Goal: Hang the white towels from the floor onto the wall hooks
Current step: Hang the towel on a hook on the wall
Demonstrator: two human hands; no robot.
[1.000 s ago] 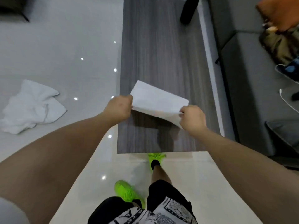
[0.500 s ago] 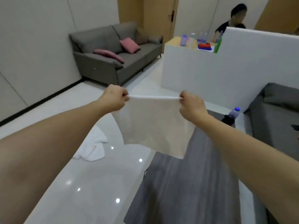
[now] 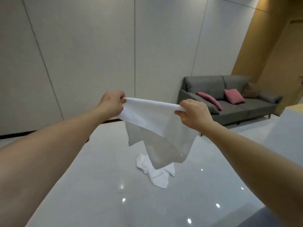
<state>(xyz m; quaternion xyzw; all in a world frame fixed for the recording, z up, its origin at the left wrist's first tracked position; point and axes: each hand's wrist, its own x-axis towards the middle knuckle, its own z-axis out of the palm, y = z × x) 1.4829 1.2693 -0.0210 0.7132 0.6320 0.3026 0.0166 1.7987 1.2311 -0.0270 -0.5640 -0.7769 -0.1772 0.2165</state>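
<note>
**Towel held taut in both hands, no hook in sight**

The left hand pinches one top corner of a white towel, fingers curled round the cloth; the right hand has the other corner gripped the same way. Between the two grips the top edge runs nearly straight, and the rest hangs free in the air, one lower corner folded over on itself. Directly below and beyond it a second towel lies crumpled on the glossy floor, well away from the wall. Further out stand a panelled wall and a grey sofa with pink cushions against it.

No hook shows on the visible wall panels, so the carry is likely only begun. The risks I judge from here: a corner-only pinch could slip while walking, dropping the cloth back down; the hanging tail could drag over the heap below; and a foot could catch that heap on a slick, shiny floor.
</note>
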